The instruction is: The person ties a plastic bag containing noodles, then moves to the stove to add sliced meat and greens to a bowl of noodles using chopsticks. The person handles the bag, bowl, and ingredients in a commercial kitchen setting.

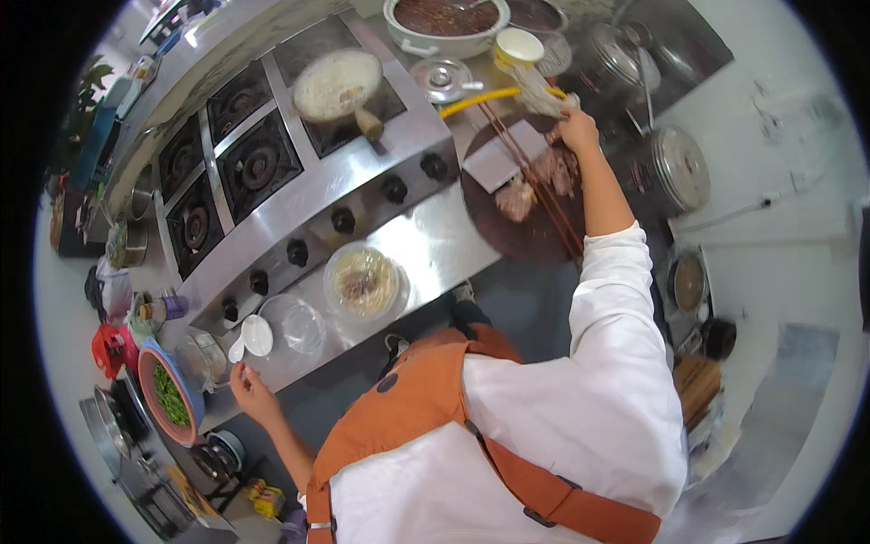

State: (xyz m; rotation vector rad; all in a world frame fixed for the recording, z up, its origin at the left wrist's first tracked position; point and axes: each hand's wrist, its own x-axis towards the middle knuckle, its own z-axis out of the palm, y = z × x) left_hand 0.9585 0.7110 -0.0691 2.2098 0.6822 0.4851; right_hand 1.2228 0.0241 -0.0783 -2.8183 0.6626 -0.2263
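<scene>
My right hand (576, 132) reaches over the far edge of a round dark chopping board (479, 217), its fingers at the end of a crumpled pale cloth (540, 95). On the board lie a cleaver's broad metal blade (506, 155), long wooden chopsticks (527, 166) across it, and pieces of cooked meat (515, 201). My left hand (251, 391) has its fingers partly curled beside a white spoon (236, 349); whether it touches the spoon cannot be told. Near it are a small white dish (257, 335), a clear plastic bowl (293, 330) and a bowl of noodles with meat (362, 282).
A gas range (258, 166) bears a pan of pale liquid (338, 83), its wooden handle jutting forward. A large pot of reddish food (445, 44) stands beyond the board. Steaming lidded pots (680, 168) are at right, and a basin of chopped greens (146, 381) at left.
</scene>
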